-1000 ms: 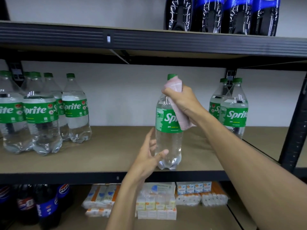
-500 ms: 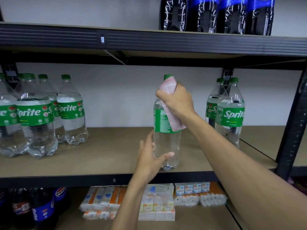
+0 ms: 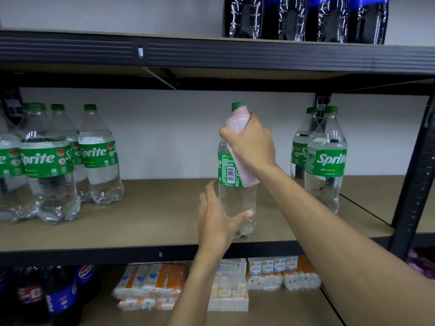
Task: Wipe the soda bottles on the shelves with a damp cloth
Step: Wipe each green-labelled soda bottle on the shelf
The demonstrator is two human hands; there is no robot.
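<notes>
A clear Sprite bottle with a green cap stands near the front of the middle shelf. My right hand grips a pink cloth wrapped round the bottle's neck and shoulder. The cloth hangs down over the label's right side. My left hand holds the bottle's lower part, thumb across the front, fingers behind it. The label's barcode side faces me.
Several Sprite bottles stand at the shelf's left, two more at the right. Dark Pepsi bottles fill the top shelf. Below are Pepsi bottles and tissue packs. A black upright stands at right.
The bottle has turned, so the barcode side now faces me instead of the Sprite logo. My right hand with the cloth has turned with it at the neck.
</notes>
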